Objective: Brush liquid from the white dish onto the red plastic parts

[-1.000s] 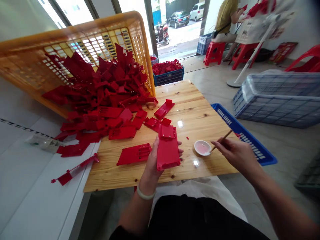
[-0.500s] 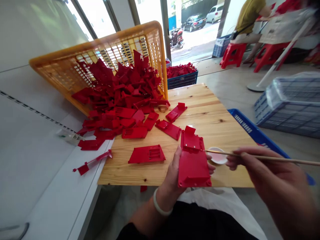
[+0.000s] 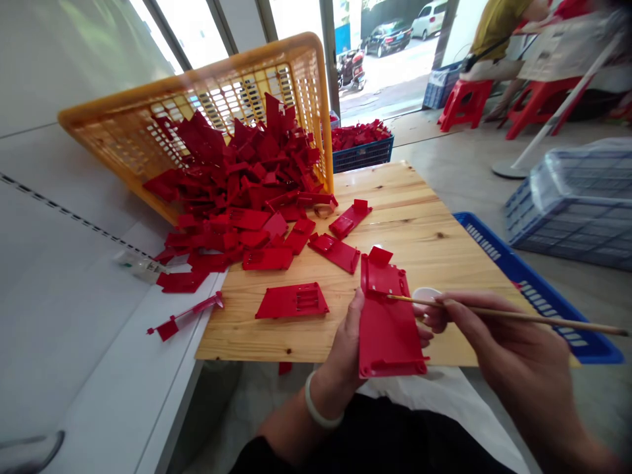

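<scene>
My left hand grips a flat red plastic part from below, thumb along its left edge and fingertips showing on the right. The part has a raised tab at its far end and small pegs. My right hand pinches a thin wooden stick, like a brush handle or skewer. Its tip touches or hovers just over the part, near the small pegs across its upper half; contact is hard to tell. Behind my right fingers stands a small white dish, partly hidden.
A tipped yellow basket spills a heap of red parts over the wooden table. Several loose parts lie nearer me, one red part left of my hand. A blue basket stands right. A person sits beyond.
The stick's tip has moved left, from the part's right edge onto its face. My right hand has followed leftward, now covering more of the dish. The part has tilted slightly.
</scene>
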`<state>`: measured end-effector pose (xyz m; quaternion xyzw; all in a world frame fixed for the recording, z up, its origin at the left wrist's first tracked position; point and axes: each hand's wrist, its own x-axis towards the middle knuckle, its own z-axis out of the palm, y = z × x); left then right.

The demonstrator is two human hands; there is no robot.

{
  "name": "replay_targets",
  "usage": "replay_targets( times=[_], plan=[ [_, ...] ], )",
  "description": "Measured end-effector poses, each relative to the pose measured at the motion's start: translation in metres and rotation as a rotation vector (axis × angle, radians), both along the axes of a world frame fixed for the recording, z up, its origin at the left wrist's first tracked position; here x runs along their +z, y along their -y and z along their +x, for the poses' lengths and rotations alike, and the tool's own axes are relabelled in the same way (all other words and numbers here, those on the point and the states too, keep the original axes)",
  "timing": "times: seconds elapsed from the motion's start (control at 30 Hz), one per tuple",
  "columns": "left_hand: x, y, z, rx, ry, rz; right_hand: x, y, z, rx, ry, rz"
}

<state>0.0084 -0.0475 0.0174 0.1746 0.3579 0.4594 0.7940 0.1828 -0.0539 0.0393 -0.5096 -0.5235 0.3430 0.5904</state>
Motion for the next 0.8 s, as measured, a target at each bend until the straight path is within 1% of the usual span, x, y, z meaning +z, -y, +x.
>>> replay_targets(
  times=[0.1,0.17,0.3,0.33,0.4,0.47,0.5,0.6,0.63,0.73,0.8],
  plan=[
    [-0.002,0.001,0.000,0.003,-0.012,-0.006,0.001,-0.002,0.000,-0.013,0.024,-0.019],
    [-0.004,0.001,0.000,0.004,-0.008,0.001,0.003,-0.002,0.000,0.004,0.041,-0.016],
    [-0.010,0.002,0.000,0.109,-0.058,0.007,0.005,-0.002,0.000,0.052,0.058,0.014],
    [-0.011,0.002,0.000,0.114,-0.068,0.005,0.005,-0.002,0.000,0.052,0.053,0.016],
    [-0.011,0.002,-0.001,0.051,-0.044,0.006,0.004,-0.001,0.000,0.029,0.027,0.006],
    [-0.011,0.001,-0.002,-0.017,0.000,0.011,0.002,-0.001,0.000,0.020,0.010,-0.010],
    [-0.010,0.001,-0.002,-0.006,-0.004,0.017,0.002,0.000,-0.001,0.022,0.011,-0.015],
    [-0.006,0.001,-0.001,0.121,-0.111,0.028,0.002,0.001,-0.002,0.051,0.030,-0.012],
    [-0.005,0.001,0.000,0.127,-0.140,0.031,0.003,0.002,-0.002,0.056,0.033,-0.007],
    [0.000,0.002,0.003,0.051,-0.179,0.052,0.004,0.005,-0.003,0.047,0.038,0.023],
    [0.002,0.002,0.005,0.066,-0.221,0.084,0.001,0.006,-0.002,0.031,0.083,0.070]
  ],
)
